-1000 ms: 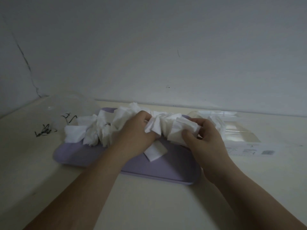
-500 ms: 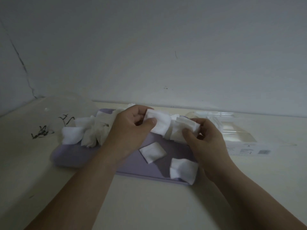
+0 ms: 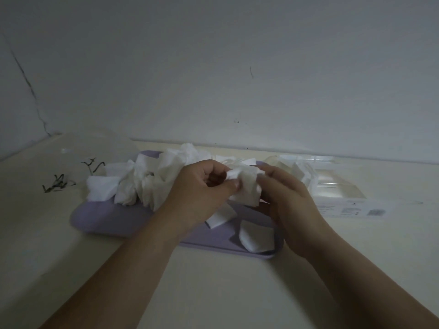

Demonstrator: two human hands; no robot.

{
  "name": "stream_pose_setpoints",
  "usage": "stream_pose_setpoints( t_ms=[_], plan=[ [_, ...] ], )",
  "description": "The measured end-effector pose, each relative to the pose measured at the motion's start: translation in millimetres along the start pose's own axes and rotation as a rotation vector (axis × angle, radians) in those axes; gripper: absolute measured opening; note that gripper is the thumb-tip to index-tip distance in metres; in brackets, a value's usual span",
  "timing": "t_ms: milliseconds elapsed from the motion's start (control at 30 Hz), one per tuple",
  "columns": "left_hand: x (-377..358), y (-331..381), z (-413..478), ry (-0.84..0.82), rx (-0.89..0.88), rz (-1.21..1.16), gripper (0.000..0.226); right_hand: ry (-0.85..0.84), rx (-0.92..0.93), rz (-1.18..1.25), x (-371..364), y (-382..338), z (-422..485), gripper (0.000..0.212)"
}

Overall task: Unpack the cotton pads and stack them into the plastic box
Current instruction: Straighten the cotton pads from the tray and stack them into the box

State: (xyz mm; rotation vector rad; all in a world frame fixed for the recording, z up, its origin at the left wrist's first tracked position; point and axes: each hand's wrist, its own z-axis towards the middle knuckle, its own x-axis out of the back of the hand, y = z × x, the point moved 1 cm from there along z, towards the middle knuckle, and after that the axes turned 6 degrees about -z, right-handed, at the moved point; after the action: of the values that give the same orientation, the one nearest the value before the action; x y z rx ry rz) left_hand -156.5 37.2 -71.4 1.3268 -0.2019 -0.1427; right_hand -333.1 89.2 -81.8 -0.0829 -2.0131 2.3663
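Holding a bunch of cotton pads (image 3: 245,188) between both hands, you keep it just above the far side of the purple tray (image 3: 107,217). Your left hand (image 3: 199,188) has its fingers curled in, and its thumb and fingers pinch the left end of the bunch. Your right hand (image 3: 287,198) curls round the right end of the same bunch, with the thumb on the near side. The bunch is crumpled, and its long side runs left to right, from one hand to the other.

A bigger pile of cotton pads (image 3: 142,184) lies on the left part of the tray. It is messy too, and it runs in a line from left to right along the tray's far edge. Two loose pads lie flat on the tray under your hands: one loose pad (image 3: 221,218) is just below your left hand, and the other loose pad (image 3: 256,238) is near the tray's front right corner.

The tray sits on a pale table (image 3: 213,281), and its long side goes left to right.

The clear plastic box (image 3: 337,186) lies on the table to the right of the tray, close to your right hand. Its long side also goes left to right. A few white pads show inside its left end.
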Motion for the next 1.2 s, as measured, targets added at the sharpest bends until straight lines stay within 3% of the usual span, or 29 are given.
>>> stream_pose_setpoints(
  t_ms=[33, 100, 167, 300, 333, 500, 633, 767, 900, 1100, 1200],
  plan=[
    [0.0, 1.2, -0.9, 0.004, -0.007, 0.01, 0.009, -0.006, -0.022, 0.01, -0.5, -0.5, -0.1, 0.015],
    [0.8, 3.6, -1.2, -0.035, -0.008, 0.032, 0.01, 0.016, -0.001, -0.068, -1.2, 0.3, 0.4, 0.027],
    [7.0, 4.0, -0.4, -0.091, 0.016, 0.136, 0.016, 0.096, 0.043, -0.146, -1.1, 4.0, 2.6, 0.023],
    [27.2, -1.1, 1.4, -0.198, 0.06, 0.817, 0.047, 0.216, 0.05, -0.166, 8.9, 13.4, 8.1, 0.036],
    [28.2, -1.4, 0.1, -0.236, 0.071, 0.871, 0.051, 0.231, 0.043, -0.18, 10.0, 14.2, 8.7, 0.038],
    [20.8, 4.5, -5.4, -0.282, 0.136, 0.721, 0.024, 0.245, 0.039, -0.242, 10.3, 17.6, 8.9, 0.042],
    [21.5, 11.0, -3.1, -0.253, 0.143, 0.202, 0.022, 0.261, 0.039, -0.235, 11.6, 18.5, 9.4, 0.043],
    [14.2, 21.3, -7.9, -0.293, 0.102, -0.043, 0.014, 0.169, -0.006, -0.193, 13.0, 17.1, 7.9, 0.034],
    [7.9, 15.8, -6.8, -0.157, 0.076, -0.085, 0.025, 0.01, -0.003, -0.156, 7.2, 12.6, 5.0, 0.037],
    [2.6, 8.7, -5.6, -0.033, 0.022, -0.033, 0.017, -0.083, -0.049, 0.013, 4.3, 4.1, 1.7, 0.028],
    [-4.1, 6.4, -7.6, 0.055, -0.011, -0.026, 0.027, -0.004, -0.012, -0.07, 1.4, 3.7, 1.0, 0.038]
  ],
)
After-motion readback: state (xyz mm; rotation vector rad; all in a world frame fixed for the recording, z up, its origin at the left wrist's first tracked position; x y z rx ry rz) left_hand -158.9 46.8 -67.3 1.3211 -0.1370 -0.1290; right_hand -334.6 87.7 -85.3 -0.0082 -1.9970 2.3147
